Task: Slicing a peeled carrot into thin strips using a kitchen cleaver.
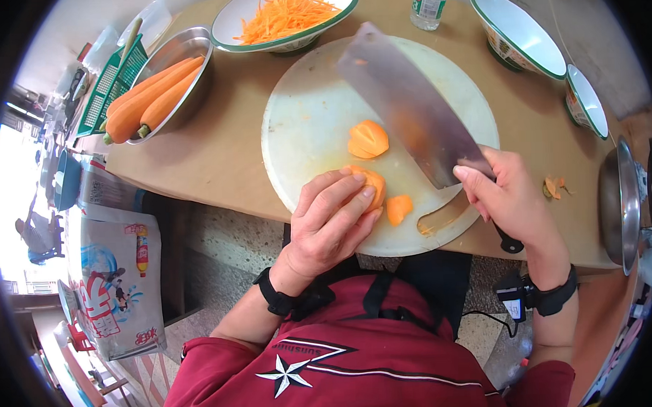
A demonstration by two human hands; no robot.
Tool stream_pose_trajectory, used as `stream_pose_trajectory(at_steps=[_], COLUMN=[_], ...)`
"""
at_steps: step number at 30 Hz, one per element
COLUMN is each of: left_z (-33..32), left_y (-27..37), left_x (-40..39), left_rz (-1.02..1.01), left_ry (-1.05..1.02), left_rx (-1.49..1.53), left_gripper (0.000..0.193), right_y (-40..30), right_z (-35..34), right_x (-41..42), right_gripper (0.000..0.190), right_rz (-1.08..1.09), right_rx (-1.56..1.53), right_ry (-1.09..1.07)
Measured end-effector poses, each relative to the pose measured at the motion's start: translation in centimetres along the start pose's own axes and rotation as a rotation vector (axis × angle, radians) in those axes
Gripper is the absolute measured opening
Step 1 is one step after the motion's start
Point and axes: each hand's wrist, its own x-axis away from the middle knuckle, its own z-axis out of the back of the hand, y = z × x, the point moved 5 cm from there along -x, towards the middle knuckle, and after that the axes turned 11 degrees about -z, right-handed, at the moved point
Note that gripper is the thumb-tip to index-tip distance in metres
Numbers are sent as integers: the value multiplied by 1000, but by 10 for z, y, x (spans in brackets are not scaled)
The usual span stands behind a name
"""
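My right hand [498,197] grips a broad cleaver [403,104] by its dark handle. The blade is tilted over the right part of a round white cutting board [296,124], apart from the carrot under my other hand. Fingertips of my left hand [326,219] press on a peeled carrot chunk [376,185], which they partly cover. A small cut carrot piece [399,209] lies just right of that chunk. Farther up the board rest overlapping carrot slices [369,139].
Beyond the board stands a green-rimmed bowl [220,29] of shredded carrot. Whole carrots [155,99] lie in a steel bowl [205,62] at left. A plastic bottle [428,9], two green-rimmed bowls [525,35], a steel basin [625,209] and carrot scraps [554,187] are rightward.
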Motion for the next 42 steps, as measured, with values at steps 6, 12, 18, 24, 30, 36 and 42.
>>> stream_pose_trajectory(at_steps=[6, 12, 18, 24, 30, 36, 42], left_z=[2, 3, -17, -26, -27, -10, 4], left_y=[2, 8, 42, 40, 45, 46, 2], left_x=[-1, 1, -10, -18, -26, -53, -84], left_rz=[-6, 4, -49, -47, -87, -85, -34], left_ry=[-4, -35, -422, -572, -638, -421, -335], left_rx=[-10, -73, -400, -386, -398, -309, -415], left_gripper=[44, 42, 32, 20, 13, 16, 21], right_y=[51, 70, 74, 75, 88, 87, 90], right_z=[-2, -5, -5, -2, 3, 3, 2], right_x=[-22, -29, -31, -28, -29, -27, -27], right_gripper=[15, 18, 21, 18, 15, 15, 17], right_rz=[-231, -242, -222, -188, -152, -133, -138], right_rx=[-642, -887, -870, -974, -1090, -1093, -1104], right_ry=[-120, -186, -279, -306, -309, -320, -316])
